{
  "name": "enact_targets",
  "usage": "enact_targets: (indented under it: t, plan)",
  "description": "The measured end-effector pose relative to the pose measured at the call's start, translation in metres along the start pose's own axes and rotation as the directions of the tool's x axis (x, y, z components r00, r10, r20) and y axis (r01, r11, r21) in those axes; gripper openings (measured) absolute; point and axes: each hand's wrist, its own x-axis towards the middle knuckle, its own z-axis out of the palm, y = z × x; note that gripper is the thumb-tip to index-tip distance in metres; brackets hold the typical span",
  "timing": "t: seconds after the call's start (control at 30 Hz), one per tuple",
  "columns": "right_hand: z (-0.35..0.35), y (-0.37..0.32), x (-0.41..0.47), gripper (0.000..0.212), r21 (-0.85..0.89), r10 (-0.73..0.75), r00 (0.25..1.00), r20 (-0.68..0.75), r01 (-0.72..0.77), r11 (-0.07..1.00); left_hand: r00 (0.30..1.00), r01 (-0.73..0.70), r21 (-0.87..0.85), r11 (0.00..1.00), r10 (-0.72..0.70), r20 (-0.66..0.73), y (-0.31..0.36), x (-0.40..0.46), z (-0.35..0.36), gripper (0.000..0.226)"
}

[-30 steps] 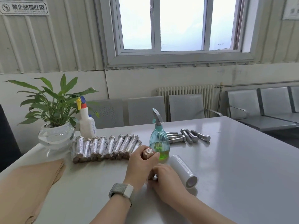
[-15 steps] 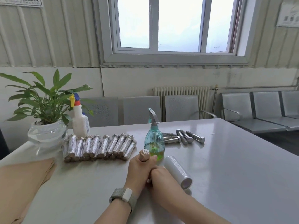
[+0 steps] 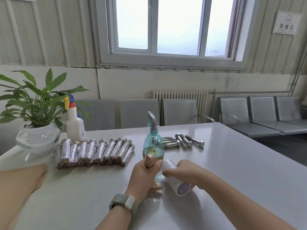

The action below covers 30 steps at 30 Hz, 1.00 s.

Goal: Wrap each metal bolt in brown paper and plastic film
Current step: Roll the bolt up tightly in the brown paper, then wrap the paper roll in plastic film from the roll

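My left hand (image 3: 143,177) grips a bolt wrapped in brown paper (image 3: 150,161), held nearly upright with its top end sticking out above my fist. My right hand (image 3: 186,172) holds the white roll of plastic film (image 3: 178,185) just right of it, and a clear strip of film stretches from the roll to the bolt. A row of several finished bolts (image 3: 94,151) wrapped in shiny film lies to the left. Several bare metal bolts (image 3: 184,142) lie behind the spray bottle. A stack of brown paper sheets (image 3: 18,188) covers the table's left edge.
A teal spray bottle (image 3: 153,140) stands just behind my hands. A white squeeze bottle (image 3: 74,124) and a potted plant in a glass bowl (image 3: 37,136) stand at the back left. Grey chairs line the wall beyond the white table (image 3: 232,171).
My right hand has left the bolt, picked up the film roll from the table and brought it beside the bolt. The left hand keeps its grip.
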Motion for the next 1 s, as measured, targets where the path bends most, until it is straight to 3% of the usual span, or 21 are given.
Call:
enact_targets:
  t: [0.07,0.13,0.27,0.4,0.6,0.77,0.87,0.93,1.0]
  plan:
    - [-0.009,-0.004,-0.001,0.041,0.345,0.027,0.996,0.081,-0.053,0.937,0.997,0.047,-0.025,0.999,-0.045,0.069,0.001,-0.001,0.000,0.026]
    - [-0.022,-0.010,-0.004,0.039,0.528,-0.005,0.992,0.127,-0.063,0.847,0.992,0.088,-0.074,0.993,-0.081,0.100,0.000,-0.002,0.001,0.038]
    - [-0.035,-0.022,-0.003,0.045,0.484,-0.084,0.988,0.133,0.009,0.875,0.995,0.014,-0.070,0.997,-0.007,0.100,-0.001,0.000,-0.001,0.060]
    - [-0.036,-0.031,0.001,0.050,0.503,-0.066,0.989,0.133,-0.010,0.864,0.984,-0.082,-0.019,0.996,0.084,0.156,0.001,-0.003,-0.005,0.038]
    - [-0.035,-0.033,0.000,0.055,0.543,-0.064,0.991,0.121,-0.012,0.840,0.985,-0.125,0.051,0.991,0.118,0.127,0.005,-0.008,-0.004,0.023]
    - [-0.031,-0.033,-0.012,0.054,0.510,-0.099,0.988,0.119,0.025,0.860,0.974,-0.111,0.154,0.982,0.077,0.213,0.010,-0.020,-0.027,0.043]
    - [-0.024,-0.040,-0.019,0.059,0.529,-0.138,0.980,0.144,0.042,0.848,0.963,0.000,0.186,0.983,-0.050,0.265,0.013,-0.024,-0.054,0.050]
    - [-0.016,-0.049,-0.024,0.059,0.525,-0.165,0.973,0.161,0.057,0.849,0.963,0.086,0.162,0.983,-0.124,0.239,0.014,-0.028,-0.070,0.033]
    - [-0.008,-0.060,-0.027,0.061,0.498,-0.184,0.971,0.155,0.084,0.863,0.963,0.075,0.125,0.989,-0.104,0.247,0.013,-0.038,-0.086,0.013]
